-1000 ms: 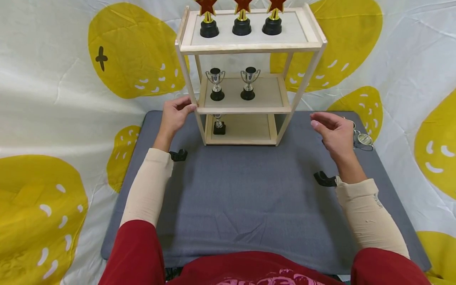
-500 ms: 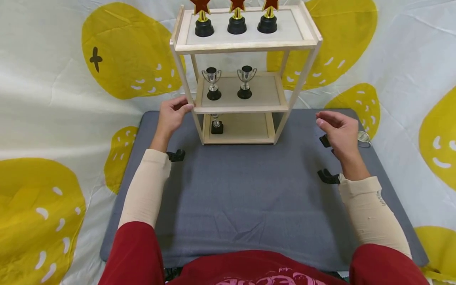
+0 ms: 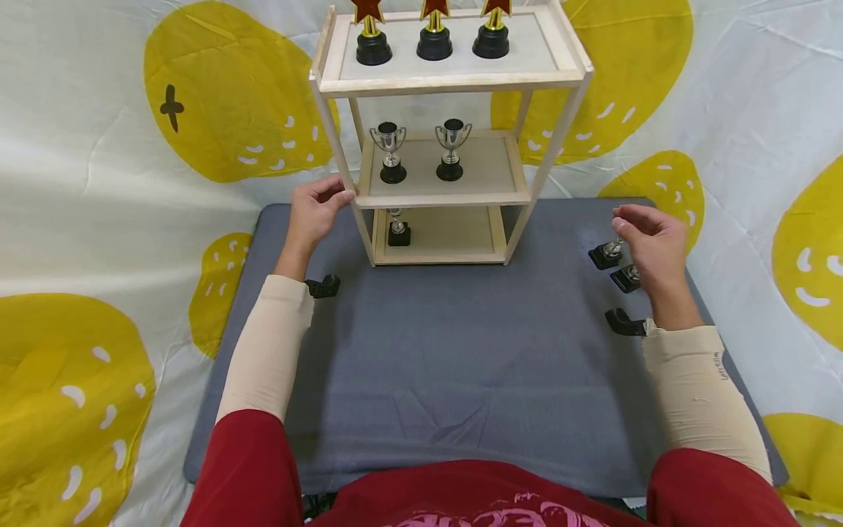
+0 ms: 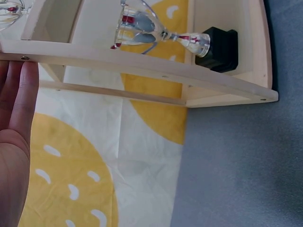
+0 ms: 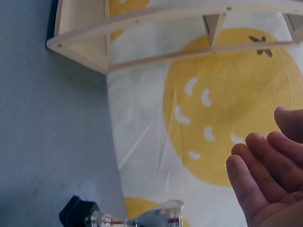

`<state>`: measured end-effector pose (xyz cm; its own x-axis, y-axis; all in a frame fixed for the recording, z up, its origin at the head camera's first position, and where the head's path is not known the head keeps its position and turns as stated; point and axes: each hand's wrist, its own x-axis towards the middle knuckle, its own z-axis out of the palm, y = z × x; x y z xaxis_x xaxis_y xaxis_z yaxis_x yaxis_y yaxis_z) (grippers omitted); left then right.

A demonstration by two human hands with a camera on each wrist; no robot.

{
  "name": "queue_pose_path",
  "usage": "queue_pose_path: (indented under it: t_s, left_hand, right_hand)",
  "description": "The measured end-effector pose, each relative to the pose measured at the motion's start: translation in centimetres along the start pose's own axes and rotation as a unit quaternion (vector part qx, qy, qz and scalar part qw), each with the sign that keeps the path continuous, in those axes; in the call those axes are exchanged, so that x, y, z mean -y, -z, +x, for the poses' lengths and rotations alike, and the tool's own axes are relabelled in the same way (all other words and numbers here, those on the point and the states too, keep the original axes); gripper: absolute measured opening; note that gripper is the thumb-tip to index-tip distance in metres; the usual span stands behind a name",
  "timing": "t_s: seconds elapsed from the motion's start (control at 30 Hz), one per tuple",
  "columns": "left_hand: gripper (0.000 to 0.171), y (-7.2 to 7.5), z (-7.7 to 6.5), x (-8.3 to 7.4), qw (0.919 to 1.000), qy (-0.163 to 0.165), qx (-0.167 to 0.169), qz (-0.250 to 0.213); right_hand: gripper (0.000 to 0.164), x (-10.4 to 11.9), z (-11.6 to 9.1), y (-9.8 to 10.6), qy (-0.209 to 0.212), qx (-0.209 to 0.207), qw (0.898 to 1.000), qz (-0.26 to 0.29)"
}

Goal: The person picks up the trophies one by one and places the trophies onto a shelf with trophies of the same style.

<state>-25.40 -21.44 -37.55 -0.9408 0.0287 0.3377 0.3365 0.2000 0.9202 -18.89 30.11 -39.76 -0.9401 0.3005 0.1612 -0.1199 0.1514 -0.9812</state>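
My left hand [image 3: 312, 216] grips the left front post of a three-tier wooden shelf [image 3: 454, 83], thumb in front and fingers beside the post at the middle tier. In the left wrist view, the fingers [image 4: 24, 94] reach up to the post. My right hand [image 3: 661, 252] hovers at the table's right side, fingers loosely bent and holding nothing. Under it two silver trophies show their black bases: one trophy [image 3: 607, 255] farther back, another trophy [image 3: 626, 278] nearer; the hand hides their cups. One silver cup trophy [image 5: 156, 218] appears at the bottom of the right wrist view.
Star trophies [image 3: 434, 44] line the top tier. Two silver cups, a left cup [image 3: 392, 174] and a right cup [image 3: 450, 170], stand on the middle tier. A small trophy [image 3: 399, 234] stands at the bottom tier's left. A patterned cloth [image 3: 85, 183] surrounds the grey table [image 3: 421, 351].
My right hand has moved right, and the black bases of two trophies now show to its left. My left hand keeps its place on the shelf post. The head view has shifted slightly.
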Motion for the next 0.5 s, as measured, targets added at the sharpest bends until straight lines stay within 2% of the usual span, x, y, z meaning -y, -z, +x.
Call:
queue_pose_path:
  t_s: [0.37, 0.5]
  left_hand:
    - [0.027, 0.1, -0.2, 0.1, 1.0, 0.0, -0.002, -0.006]
    - [0.028, 0.0, -0.1, 0.0, 0.9999, -0.003, 0.004, -0.01]
  right_hand:
    - [0.03, -1.5, 1.0, 2.0, -0.008, -0.068, 0.997, 0.021]
    - [0.029, -1.8, 0.9, 3.1, -0.022, -0.086, 0.996, -0.006]
